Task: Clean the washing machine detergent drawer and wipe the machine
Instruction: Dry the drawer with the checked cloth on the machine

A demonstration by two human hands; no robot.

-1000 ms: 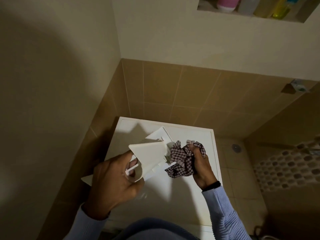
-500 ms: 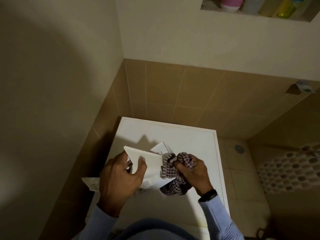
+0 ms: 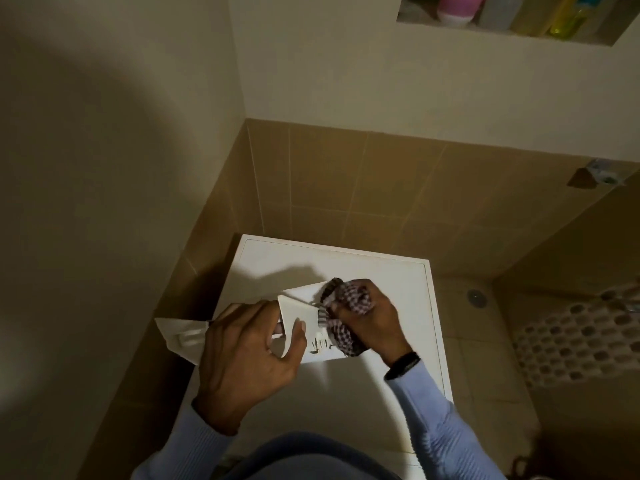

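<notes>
Left hand (image 3: 242, 355) is clamped on the drawer (image 3: 298, 308), over the washing machine (image 3: 381, 268); right hand (image 3: 375, 323), just beside it, has the cloth (image 3: 349, 299) balled in its fist. I'd poke a cloth corner into the drawer's nooks, bracing firmly.

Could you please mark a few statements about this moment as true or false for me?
1. The left hand grips the white detergent drawer. True.
2. The right hand holds nothing. False: it grips a checked cloth against the drawer.
3. The drawer sits slotted into its place in the machine. False: it is out, held over the white top of the washing machine.
4. A pink bottle stands in the wall niche. True.
5. A black band is on the right wrist. True.
</notes>
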